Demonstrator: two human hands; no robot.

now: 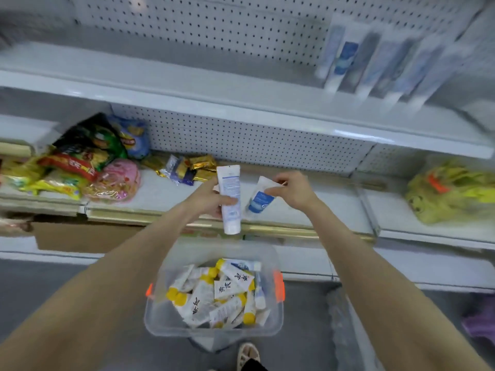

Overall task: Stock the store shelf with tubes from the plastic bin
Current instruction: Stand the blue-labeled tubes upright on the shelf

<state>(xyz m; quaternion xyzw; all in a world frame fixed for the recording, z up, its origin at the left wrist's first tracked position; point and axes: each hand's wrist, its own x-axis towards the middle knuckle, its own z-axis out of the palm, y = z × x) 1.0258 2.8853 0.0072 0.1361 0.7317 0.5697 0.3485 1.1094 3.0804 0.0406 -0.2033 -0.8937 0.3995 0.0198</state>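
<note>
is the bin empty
No, the bin holds a heap of tubes, many of them with yellow caps.

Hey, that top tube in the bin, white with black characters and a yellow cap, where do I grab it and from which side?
Pinch the top tube across the middle of its body, coming straight down from above. It lies flat and uncovered on the other tubes, and the plastic bin has walls that likely block any sideways approach.
</note>
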